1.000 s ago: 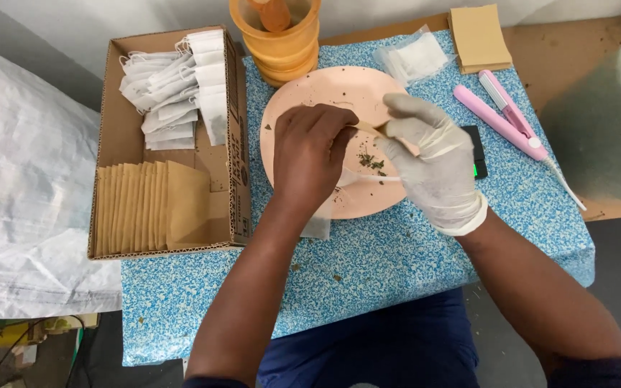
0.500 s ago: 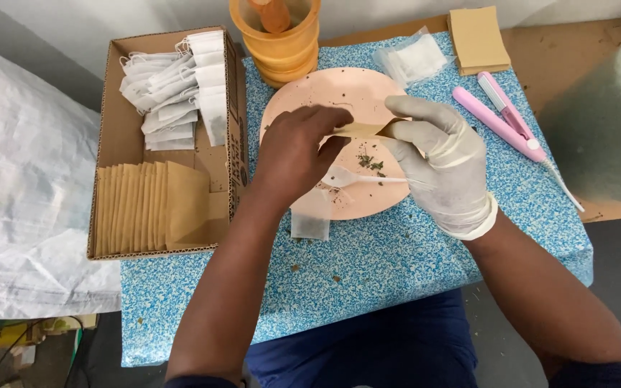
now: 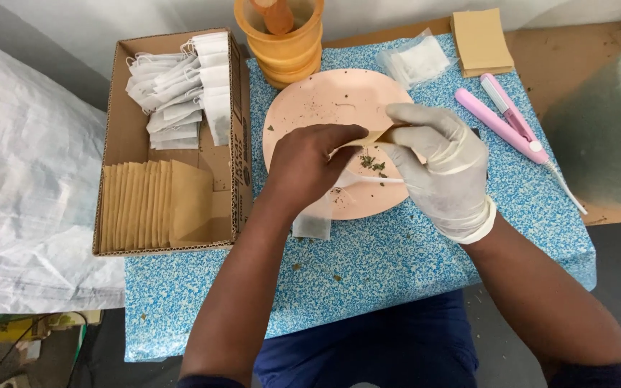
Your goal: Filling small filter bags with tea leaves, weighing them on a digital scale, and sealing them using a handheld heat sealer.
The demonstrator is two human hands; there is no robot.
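Observation:
A small brown paper sachet point(image 3: 384, 135) is held over a round pink plate point(image 3: 325, 100). My bare left hand point(image 3: 309, 167) pinches its left end. My right hand point(image 3: 441, 169), in a white glove, grips its right end. Green herb crumbs point(image 3: 372, 164) lie on the plate just below the sachet. A thin white stick point(image 3: 379, 179) lies across the plate between my hands; whether a hand holds it is hidden. A white tea bag point(image 3: 312, 224) lies at the plate's near edge, beside my left wrist.
At the left, a cardboard box point(image 3: 235, 144) holds white tea bags point(image 3: 181, 86) and brown envelopes point(image 3: 149, 205). At the back are a wooden mortar with pestle point(image 3: 282, 36), a plastic pack of white bags point(image 3: 415, 57) and stacked brown envelopes point(image 3: 479, 39). A pink sealer point(image 3: 504, 122) lies at the right.
My left wrist has swung left and lower, uncovering the white stick and more of the white tea bag. Both hands have stayed on the sachet over the plate.

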